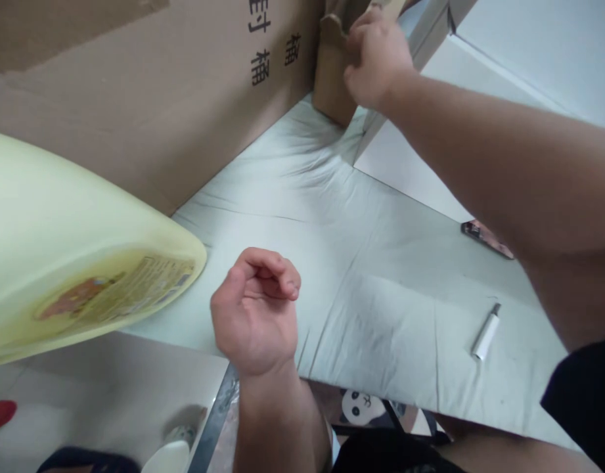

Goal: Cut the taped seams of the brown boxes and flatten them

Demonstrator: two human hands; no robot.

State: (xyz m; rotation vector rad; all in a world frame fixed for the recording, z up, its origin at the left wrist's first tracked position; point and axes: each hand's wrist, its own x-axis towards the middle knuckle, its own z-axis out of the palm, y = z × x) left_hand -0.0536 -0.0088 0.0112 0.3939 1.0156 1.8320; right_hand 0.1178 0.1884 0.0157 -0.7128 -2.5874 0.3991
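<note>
My right hand (378,59) reaches to the back, at the top of a small brown cardboard box (334,79) with an uneven rim. Its fingers are curled, and what they hold, if anything, is hidden. Near the front edge of the cloth-covered table (332,263), my left hand (257,309) is raised palm up. The fingers of this hand bend loosely towards the palm, and nothing shows in them. To its left is a large pale yellow plastic container (85,217) with a printed label.
A big cardboard carton (194,85) with printed characters stands at the back left. White panels (410,157) rise at the right. A phone-like object (487,238) and a small white tube (487,335) lie on the cloth. Below left are a white cup (169,456) and a red object (0,415).
</note>
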